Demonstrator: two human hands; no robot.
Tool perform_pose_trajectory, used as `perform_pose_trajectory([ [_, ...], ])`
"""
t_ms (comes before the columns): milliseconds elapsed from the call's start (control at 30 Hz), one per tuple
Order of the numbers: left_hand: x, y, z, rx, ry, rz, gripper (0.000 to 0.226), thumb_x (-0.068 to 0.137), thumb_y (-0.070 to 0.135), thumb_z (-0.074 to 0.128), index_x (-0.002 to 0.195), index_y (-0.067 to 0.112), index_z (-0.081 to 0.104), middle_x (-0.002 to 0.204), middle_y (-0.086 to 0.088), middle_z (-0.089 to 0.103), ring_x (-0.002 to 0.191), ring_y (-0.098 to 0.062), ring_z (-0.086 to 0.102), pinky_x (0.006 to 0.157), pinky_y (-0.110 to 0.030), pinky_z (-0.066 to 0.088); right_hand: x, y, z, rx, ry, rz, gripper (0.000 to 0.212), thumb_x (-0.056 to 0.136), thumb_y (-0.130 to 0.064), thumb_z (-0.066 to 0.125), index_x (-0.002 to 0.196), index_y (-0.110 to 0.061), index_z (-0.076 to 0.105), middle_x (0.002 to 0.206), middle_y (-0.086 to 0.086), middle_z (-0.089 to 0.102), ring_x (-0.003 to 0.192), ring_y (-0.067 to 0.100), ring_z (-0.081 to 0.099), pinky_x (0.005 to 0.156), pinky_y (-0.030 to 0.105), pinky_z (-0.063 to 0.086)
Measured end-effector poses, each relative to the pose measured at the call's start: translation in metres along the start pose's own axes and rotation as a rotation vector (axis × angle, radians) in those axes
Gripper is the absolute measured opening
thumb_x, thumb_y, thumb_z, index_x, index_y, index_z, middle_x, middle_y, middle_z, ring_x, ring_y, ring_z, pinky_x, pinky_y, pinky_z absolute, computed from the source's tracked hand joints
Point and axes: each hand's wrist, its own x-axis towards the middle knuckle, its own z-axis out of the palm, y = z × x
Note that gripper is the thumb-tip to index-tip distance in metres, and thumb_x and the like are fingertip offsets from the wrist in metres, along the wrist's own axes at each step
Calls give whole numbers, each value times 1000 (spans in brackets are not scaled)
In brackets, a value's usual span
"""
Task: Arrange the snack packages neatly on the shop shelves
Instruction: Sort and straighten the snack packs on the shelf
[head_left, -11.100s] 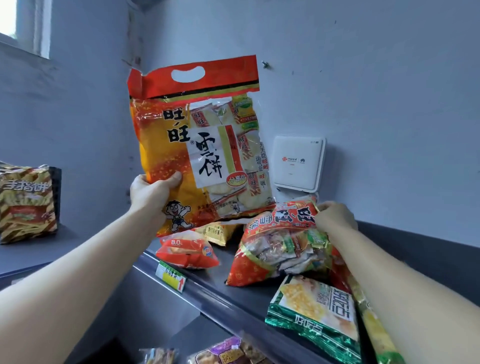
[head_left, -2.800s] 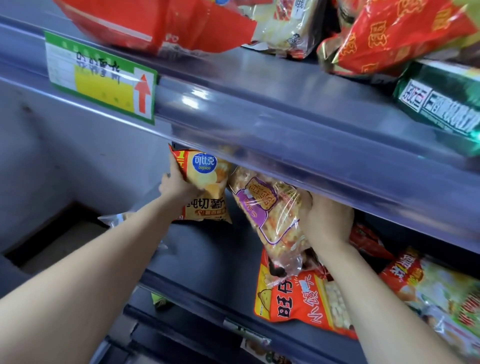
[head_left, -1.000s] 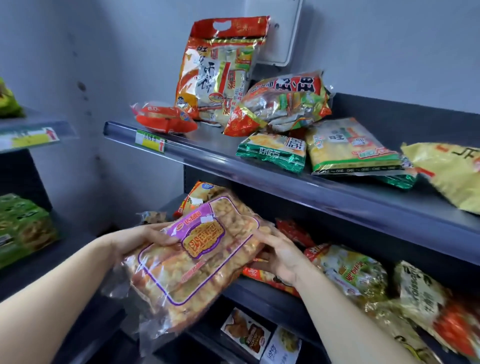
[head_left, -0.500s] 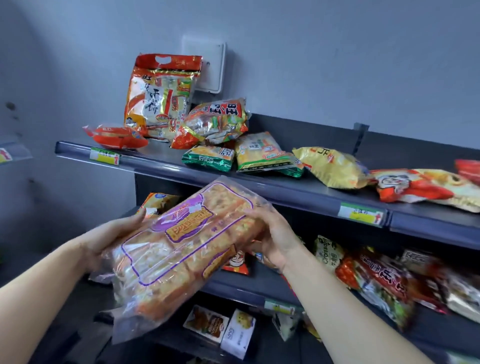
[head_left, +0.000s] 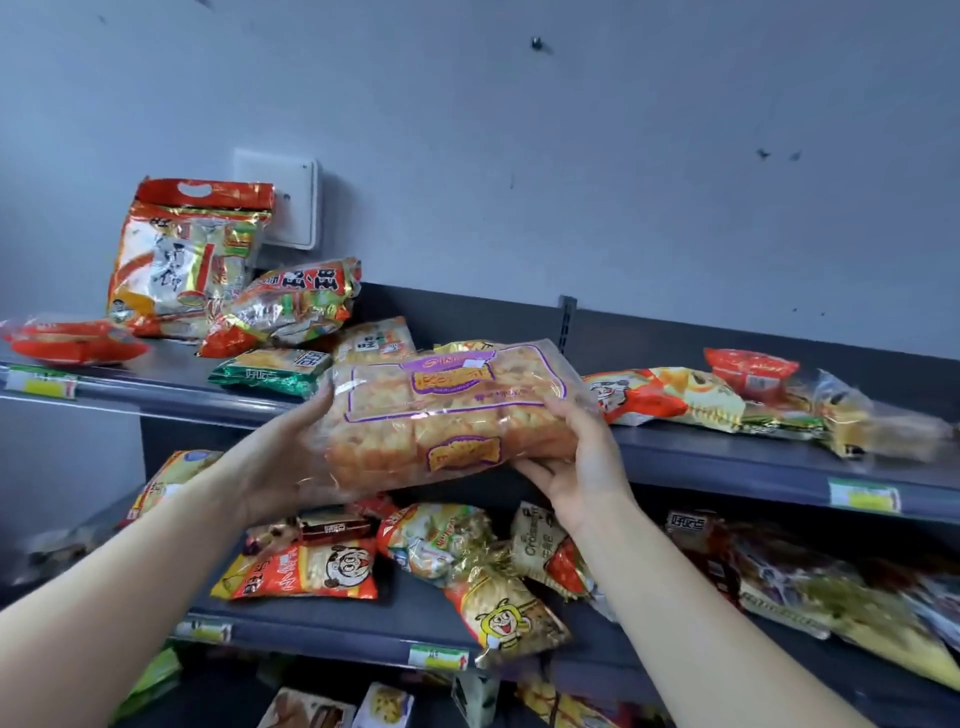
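Gripping bag: left hand, right hand

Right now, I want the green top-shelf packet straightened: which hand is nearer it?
Left. The left hand is just below the green packet; the right hand is across the clear bag.

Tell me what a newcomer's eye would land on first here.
A clear purple-trimmed snack bag, gripped at its ends by the left hand and right hand, fills the middle, in front of the top shelf. Next, a tall red-and-orange bag stands against the wall at that shelf's left end, and packets lie jumbled across the lower shelf.
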Motion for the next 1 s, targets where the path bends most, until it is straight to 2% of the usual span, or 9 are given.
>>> perform_pose_trajectory([
  [133, 15, -5, 61, 41, -3, -65, 55, 78, 29, 64, 128, 8, 55, 115, -22, 67, 105, -38, 65, 92, -45, 49, 8, -36, -39, -44, -16, 0, 36, 78, -14, 72, 112, -22, 62, 110, 13, 70, 103, 32, 65, 71, 45, 58],
  [267, 27, -4, 98, -68, 53, 43, 30, 82, 15, 59, 108, 1, 58, 96, -26, 71, 82, -37, 72, 72, -50, 59, 21, -66, -73, -99, -143, 25, 46, 77, -45, 70, 117, -24, 61, 114, 11, 67, 107, 31, 63, 83, 48, 54],
  [333, 34, 1, 102, -138, 97, 94, 42, 77, 16, 61, 116, 2, 57, 105, -24, 70, 94, -38, 69, 79, -50, 58, 34, -75, -81, -16, -172, 66, 54, 83, -62, 55, 116, -21, 62, 114, 14, 66, 108, 34, 62, 89, 51, 51],
  [433, 42, 11, 104, -164, 157, 157, 51, 66, 21, 64, 115, 9, 57, 121, -19, 65, 114, -41, 60, 84, -45, 53, 58, -77, -81, -16, -93, 110, 44, 100, -45, 41, 119, -7, 52, 113, 21, 62, 109, 38, 60, 91, 48, 49],
  [533, 50, 19, 102, -201, 196, 199, 42, 66, 20, 65, 107, 11, 57, 119, -21, 66, 111, -42, 61, 93, -48, 49, 84, -67, -71, -349, -51, 129, 20, 101, -13, 45, 119, -3, 47, 120, 24, 58, 106, 37, 60, 87, 42, 51],
  [600, 57, 22, 98, -221, 209, 221, 32, 74, 17, 63, 105, 9, 57, 112, -21, 68, 107, -41, 64, 97, -51, 48, 102, -56, -64, -617, -48, 70, 26, 96, -14, 56, 120, -8, 49, 117, 15, 59, 104, 32, 62, 87, 39, 54],
  [767, 82, 29, 90, -235, 248, 259, 11, 88, 15, 55, 96, 10, 59, 105, -20, 70, 102, -38, 65, 92, -50, 51, 134, -32, -34, -1368, -82, -192, 82, 74, -71, 60, 140, -28, 35, 126, 0, 59, 106, 27, 61, 74, 34, 50],
  [833, 92, 35, 88, -211, 234, 274, 8, 91, 15, 52, 94, 11, 58, 98, -18, 71, 95, -36, 65, 70, -39, 57, 148, -25, -24, -1710, -18, -228, 99, 67, -89, 43, 140, -24, 33, 123, 2, 61, 106, 29, 61, 73, 32, 48],
  [1000, 121, 46, 79, -201, 206, 281, 6, 90, 15, 53, 94, 13, 56, 97, -19, 72, 94, -35, 67, 87, -50, 51, 193, -28, -34, -1665, 101, -265, 43, 91, -49, 49, 123, -20, 52, 115, 4, 64, 99, 28, 62, 71, 30, 45],
])
